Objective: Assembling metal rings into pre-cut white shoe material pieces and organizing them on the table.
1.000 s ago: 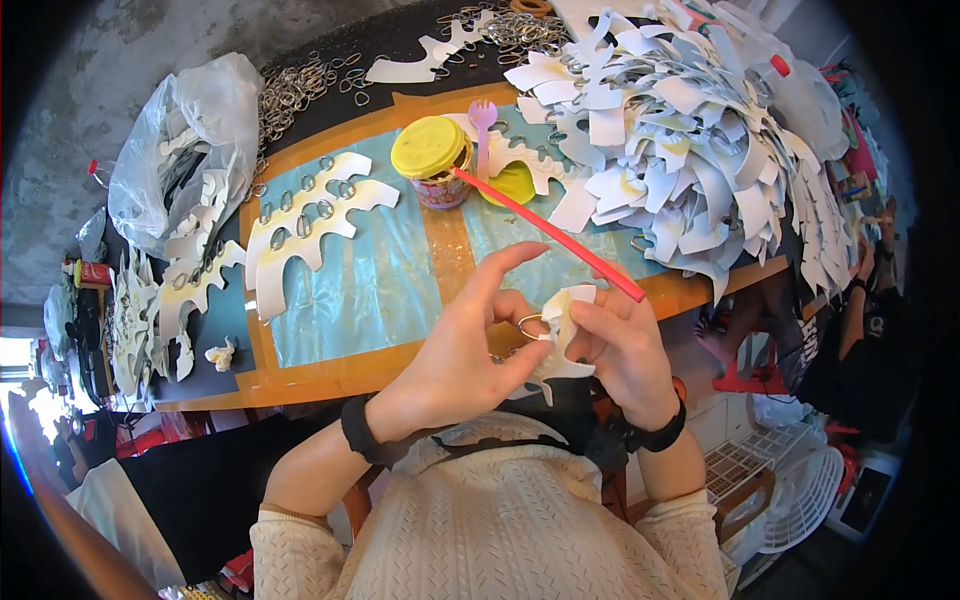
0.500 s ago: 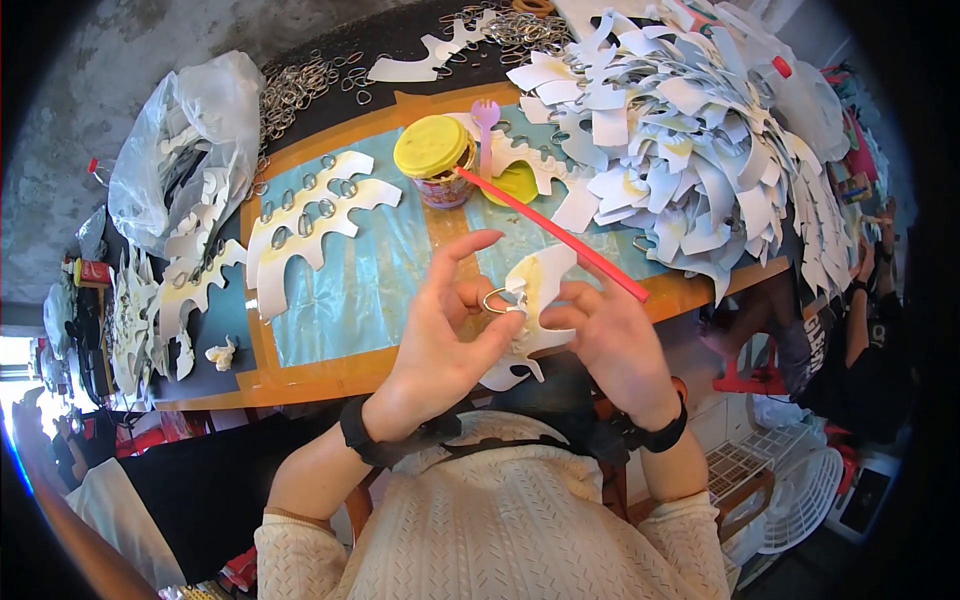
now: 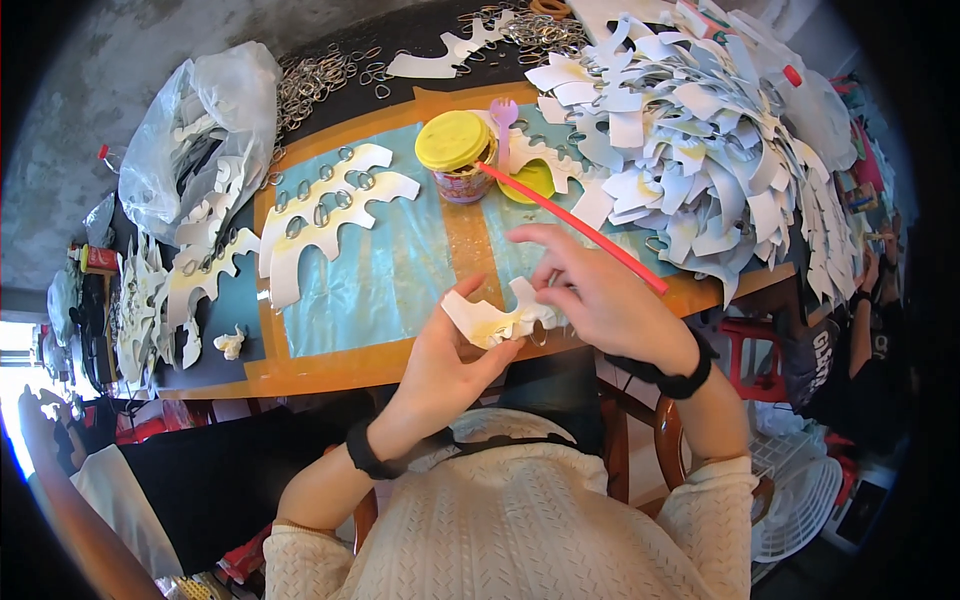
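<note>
Above the near table edge, my left hand (image 3: 438, 362) grips a white scalloped strip (image 3: 472, 320) with yellowish glue stains, its thumb along the lower side. Over the strip's right end, my right hand (image 3: 618, 308) has its thumb and fingers bent in on a tab; the index finger sticks out to the left. A metal ring (image 3: 540, 336) partly shows at the strip below the right fingers. Beyond my hands stands a tub (image 3: 463, 187) with a yellow lid (image 3: 452, 140) and a red stick (image 3: 580, 228) leaning out to the right.
Finished-looking strips with rings (image 3: 325, 215) lie on the blue plastic sheet (image 3: 350, 310). A large heap of white pieces (image 3: 690, 150) covers the right side. Loose metal rings (image 3: 315, 88) and a plastic bag (image 3: 245, 100) are at the far left. A purple fork (image 3: 503, 125) stands by the tub.
The strip has turned and now stretches sideways between my hands. My right hand has moved over its right end; the ring formerly at my left fingers now shows near my right fingers.
</note>
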The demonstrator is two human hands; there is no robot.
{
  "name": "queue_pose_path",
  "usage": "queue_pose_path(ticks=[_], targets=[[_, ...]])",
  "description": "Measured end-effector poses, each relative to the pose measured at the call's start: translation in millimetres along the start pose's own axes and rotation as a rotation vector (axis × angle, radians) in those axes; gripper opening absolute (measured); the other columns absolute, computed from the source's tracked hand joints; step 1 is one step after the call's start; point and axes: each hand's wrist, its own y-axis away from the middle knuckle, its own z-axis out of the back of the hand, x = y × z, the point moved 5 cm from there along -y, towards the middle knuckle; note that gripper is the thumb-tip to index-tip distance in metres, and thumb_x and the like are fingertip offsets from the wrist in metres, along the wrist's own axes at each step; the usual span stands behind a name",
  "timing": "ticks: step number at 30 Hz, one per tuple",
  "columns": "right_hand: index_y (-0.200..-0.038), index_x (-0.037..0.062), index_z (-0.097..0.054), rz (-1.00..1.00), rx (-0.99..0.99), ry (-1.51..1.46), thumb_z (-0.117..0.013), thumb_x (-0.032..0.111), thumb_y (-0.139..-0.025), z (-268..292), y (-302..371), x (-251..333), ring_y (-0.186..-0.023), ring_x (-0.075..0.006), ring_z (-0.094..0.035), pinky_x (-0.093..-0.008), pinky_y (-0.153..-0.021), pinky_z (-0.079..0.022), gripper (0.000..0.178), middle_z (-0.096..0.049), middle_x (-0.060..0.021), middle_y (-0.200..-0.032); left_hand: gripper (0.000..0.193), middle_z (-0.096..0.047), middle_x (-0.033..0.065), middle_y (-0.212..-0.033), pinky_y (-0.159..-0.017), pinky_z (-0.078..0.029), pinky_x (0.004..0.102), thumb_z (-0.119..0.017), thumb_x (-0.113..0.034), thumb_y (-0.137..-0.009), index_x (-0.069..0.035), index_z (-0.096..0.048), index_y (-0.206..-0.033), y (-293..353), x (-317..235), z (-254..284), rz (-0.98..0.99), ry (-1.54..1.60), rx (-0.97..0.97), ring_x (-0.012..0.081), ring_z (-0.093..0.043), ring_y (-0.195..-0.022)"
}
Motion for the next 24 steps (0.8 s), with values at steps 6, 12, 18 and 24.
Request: queue_pose_path(ticks=[6,12,18,24], targets=[[-0.120,0.0069,-0.048,0.104,0.151,0.711,-0.059,-0.004,-0.076,-20,-20,-9,-0.084,-0.0293,-0.061,-0.0352,-0.072,-0.047,0.046,-0.059,-0.0146,-0.102,0.053,-0.062,0.0111,-0.092,-0.068,-0.048,0.0339,-0.070,-0.002,-0.071,-0.005,-0.052,-0.121,6,-39,40,-0.269,-0.986,-0.336,0.0238,-0.059,-0.078],[-0.110,0.0080,-0.054,0.342,-0.172,0.492,-0.062,-0.003,-0.074,-9,-15,11,-0.090,-0.0257,-0.058,-0.0362,-0.076,-0.043,0.038,-0.061,-0.0077,-0.095,0.023,-0.058,0.0101,-0.085,-0.069,-0.044,0.0376,-0.068,-0.001,-0.070,-0.005,-0.063,-0.092,-1,-34,12,-0.612,-0.959,-0.061,0.0288,-0.056,-0.079],[-0.094,0.0115,-0.054,0.339,0.223,0.474,-0.069,0.006,-0.072,-28,-18,2,-0.082,-0.0205,-0.057,-0.0328,-0.074,-0.039,0.027,-0.060,-0.0011,-0.087,0.018,-0.054,0.0065,-0.079,-0.069,-0.040,0.0378,-0.067,-0.006,-0.071,-0.009,-0.061,-0.088,-11,-23,11,-0.553,-1.036,-0.009,0.0259,-0.056,-0.078],[-0.085,0.0126,-0.049,0.434,0.283,0.510,-0.062,0.012,-0.078,-35,-24,3,-0.074,-0.0213,-0.058,-0.0336,-0.067,-0.037,0.015,-0.057,-0.0024,-0.072,0.019,-0.055,0.0053,-0.077,-0.068,-0.039,0.0367,-0.071,-0.009,-0.069,-0.009,-0.062,-0.085,-12,-23,12,-0.531,-1.066,-0.027,0.0247,-0.056,-0.076]])
